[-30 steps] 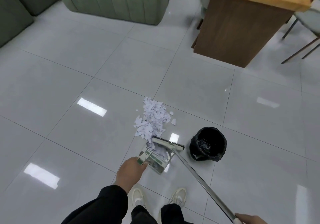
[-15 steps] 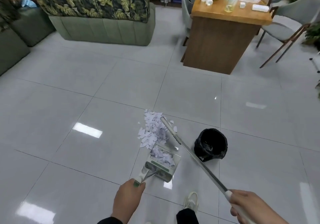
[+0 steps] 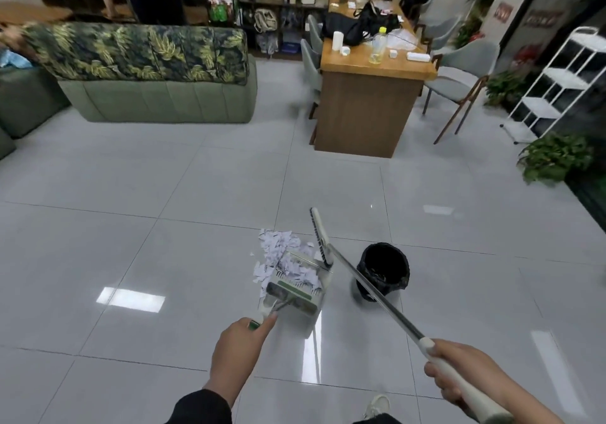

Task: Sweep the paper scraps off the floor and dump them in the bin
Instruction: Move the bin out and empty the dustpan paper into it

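Observation:
A heap of pale paper scraps point(image 3: 277, 253) lies on the grey tiled floor, part of it inside the mouth of a clear dustpan point(image 3: 300, 287). My left hand point(image 3: 237, 351) grips the dustpan's short white and green handle. My right hand point(image 3: 459, 374) holds the white grip of a long metal broom point(image 3: 370, 287), whose narrow head point(image 3: 319, 235) stands turned on edge just right of the heap. A small bin point(image 3: 383, 271) lined with a black bag stands open on the floor, right of the dustpan and behind the broom's shaft.
A wooden table point(image 3: 367, 102) with bottles and bags stands at the back, grey chairs point(image 3: 459, 79) beside it. A green sofa point(image 3: 157, 76) with a leaf-print cover is back left. A white shelf rack point(image 3: 557, 85) and potted plants point(image 3: 554, 158) are on the right. A person stands behind the sofa.
The view has tilted up, showing more of the room. The broom head has swung from across the dustpan's mouth to the right of the heap. More scraps lie in the dustpan.

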Available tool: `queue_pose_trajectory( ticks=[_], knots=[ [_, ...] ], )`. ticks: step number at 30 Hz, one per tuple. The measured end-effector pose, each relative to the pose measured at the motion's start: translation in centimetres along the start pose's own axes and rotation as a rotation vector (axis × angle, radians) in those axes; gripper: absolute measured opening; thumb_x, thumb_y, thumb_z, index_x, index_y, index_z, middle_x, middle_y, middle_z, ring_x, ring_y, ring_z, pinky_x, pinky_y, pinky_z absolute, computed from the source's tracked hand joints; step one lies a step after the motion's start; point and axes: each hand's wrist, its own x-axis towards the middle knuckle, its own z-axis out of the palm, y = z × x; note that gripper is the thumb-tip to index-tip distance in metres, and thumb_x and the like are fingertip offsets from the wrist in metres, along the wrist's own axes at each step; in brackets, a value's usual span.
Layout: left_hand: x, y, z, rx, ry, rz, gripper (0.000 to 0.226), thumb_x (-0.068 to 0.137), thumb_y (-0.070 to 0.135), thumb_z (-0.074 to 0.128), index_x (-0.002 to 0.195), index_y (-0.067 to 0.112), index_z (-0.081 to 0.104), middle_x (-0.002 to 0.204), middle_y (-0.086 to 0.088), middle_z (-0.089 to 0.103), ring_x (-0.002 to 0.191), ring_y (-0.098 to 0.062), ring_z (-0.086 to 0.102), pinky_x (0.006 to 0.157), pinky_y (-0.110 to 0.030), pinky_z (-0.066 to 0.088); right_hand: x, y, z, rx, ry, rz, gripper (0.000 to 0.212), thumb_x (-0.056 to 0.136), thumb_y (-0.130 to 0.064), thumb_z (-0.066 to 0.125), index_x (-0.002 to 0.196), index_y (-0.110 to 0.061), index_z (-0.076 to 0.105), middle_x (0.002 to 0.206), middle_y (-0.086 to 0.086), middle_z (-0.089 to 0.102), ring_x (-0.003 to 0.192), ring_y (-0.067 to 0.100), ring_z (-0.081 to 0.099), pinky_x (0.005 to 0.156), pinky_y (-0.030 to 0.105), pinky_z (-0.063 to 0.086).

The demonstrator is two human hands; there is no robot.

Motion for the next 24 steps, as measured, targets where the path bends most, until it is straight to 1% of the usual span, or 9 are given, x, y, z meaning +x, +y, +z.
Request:
queue_pose_trajectory(
  ticks=[4, 7, 11, 13, 14, 16, 19, 20, 24],
  knots=[
    [-0.3, 1.4, -1.3, -0.047, 0.020, 0.051, 0.067, 0.097, 0.071, 0.036, 0.065, 0.012, 0.037, 0.064, -0.003, 0.042, 0.060, -0.020, 0.041, 0.058, -0.034, 0.032, -1.7, 0.4, -0.1, 0.063, 0.040, -0.036, 0.013, 0.093, -0.012, 0.062, 0.102, -0.005, 0.056, 0.068, 0.016, 0.052, 0.047, 0.018, 0.031, 0.037, 0.020, 0.027],
    [-0.3, 2.8, -1.5, -0.099, 0.019, 0.104, 0.063, 0.097, 0.069, 0.040, 0.066, 0.015, 0.030, 0.062, 0.000, 0.035, 0.058, -0.018, 0.034, 0.057, -0.034, 0.026, -2.7, 0.4, -0.8, 0.077, 0.047, -0.067, 0.012, 0.094, -0.011, 0.060, 0.103, -0.005, 0.056, 0.067, 0.015, 0.050, 0.047, 0.018, 0.031, 0.038, 0.020, 0.026],
    [-0.5, 5.2, -1.4, -0.080, -0.015, 0.191, 0.062, 0.100, 0.066, 0.038, 0.063, 0.017, 0.034, 0.062, 0.003, 0.041, 0.059, -0.018, 0.040, 0.057, -0.033, 0.029, -4.1, 0.8, -2.1, 0.082, 0.048, -0.098, 0.010, 0.094, -0.014, 0.064, 0.096, -0.007, 0.057, 0.068, 0.014, 0.049, 0.045, 0.017, 0.031, 0.039, 0.020, 0.026],
    [-1.3, 7.3, -0.9, -0.022, -0.039, 0.270, 0.059, 0.103, 0.061, 0.037, 0.062, 0.019, 0.041, 0.065, 0.002, 0.047, 0.063, -0.018, 0.045, 0.059, -0.033, 0.032, -5.5, 1.6, -3.9, 0.093, 0.065, -0.132, 0.011, 0.094, -0.015, 0.064, 0.093, -0.008, 0.055, 0.069, 0.014, 0.048, 0.046, 0.017, 0.030, 0.040, 0.021, 0.025],
    [-1.1, 7.5, -1.1, 0.022, -0.035, 0.291, 0.059, 0.104, 0.059, 0.037, 0.064, 0.016, 0.044, 0.066, 0.002, 0.046, 0.065, -0.019, 0.046, 0.059, -0.033, 0.032, -5.4, 1.6, -4.1, 0.077, 0.058, -0.134, 0.013, 0.094, -0.016, 0.063, 0.091, -0.009, 0.053, 0.069, 0.013, 0.046, 0.046, 0.017, 0.029, 0.041, 0.021, 0.024],
    [-1.8, 10.1, -0.1, 0.198, -0.047, 0.413, 0.058, 0.105, 0.056, 0.036, 0.074, 0.010, 0.050, 0.067, 0.003, 0.045, 0.067, -0.021, 0.046, 0.061, -0.034, 0.033, -6.8, 2.1, -6.4, 0.110, 0.077, -0.174, 0.016, 0.095, -0.016, 0.062, 0.090, -0.011, 0.048, 0.069, 0.012, 0.043, 0.046, 0.016, 0.028, 0.041, 0.020, 0.024],
    [-2.5, 13.3, 1.2, 0.329, -0.033, 0.493, 0.060, 0.100, 0.069, 0.033, 0.069, 0.020, 0.048, 0.068, 0.003, 0.055, 0.066, -0.017, 0.052, 0.058, -0.033, 0.035, -8.1, 2.6, -8.8, 0.118, 0.091, -0.206, 0.019, 0.095, -0.016, 0.062, 0.087, -0.013, 0.045, 0.069, 0.011, 0.042, 0.049, 0.016, 0.028, 0.040, 0.021, 0.024],
    [-2.4, 13.8, 0.9, 0.331, -0.015, 0.504, 0.060, 0.099, 0.071, 0.033, 0.068, 0.021, 0.047, 0.068, 0.003, 0.056, 0.066, -0.016, 0.053, 0.057, -0.033, 0.034, -7.9, 2.2, -8.7, 0.095, 0.082, -0.213, 0.019, 0.094, -0.015, 0.062, 0.087, -0.014, 0.044, 0.069, 0.011, 0.041, 0.050, 0.017, 0.027, 0.041, 0.021, 0.023],
    [-3.9, 18.0, 3.4, 0.403, 0.005, 0.578, 0.063, 0.099, 0.071, 0.032, 0.066, 0.018, 0.046, 0.065, 0.001, 0.056, 0.063, -0.017, 0.052, 0.055, -0.033, 0.033, -9.3, 3.9, -11.1, 0.159, 0.099, -0.221, 0.020, 0.094, -0.015, 0.062, 0.085, -0.014, 0.045, 0.068, 0.012, 0.044, 0.048, 0.016, 0.029, 0.042, 0.020, 0.023]
  ],
)
